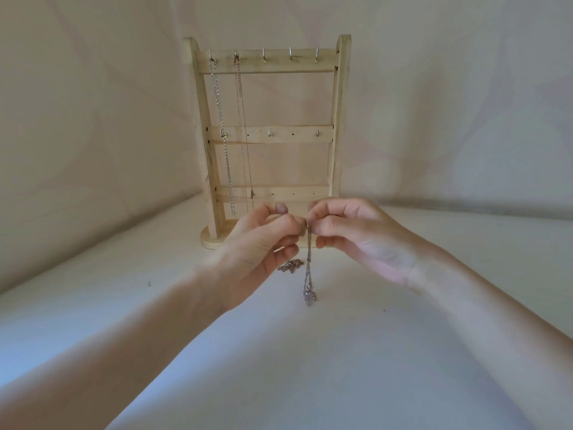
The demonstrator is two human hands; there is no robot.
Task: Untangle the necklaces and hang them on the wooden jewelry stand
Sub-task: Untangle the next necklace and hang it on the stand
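Observation:
A wooden jewelry stand [336, 119] stands upright at the back of the white surface. A thick silver chain [221, 125] hangs from its first top hook, and a thin chain [243, 125] from the second. In front of the stand, my left hand [257, 246] and my right hand [356, 237] meet fingertip to fingertip, both pinching the top of a thin silver necklace [308, 271]. It dangles straight down and ends in a small tangled clump just above the surface. Another bunched chain [290, 265] lies on the surface behind my left hand.
Three top hooks [290, 55] on the stand are bare, as are the hooks on the middle bar [269, 133]. A pale cloth backdrop [93, 119] rises behind the white surface [310, 352].

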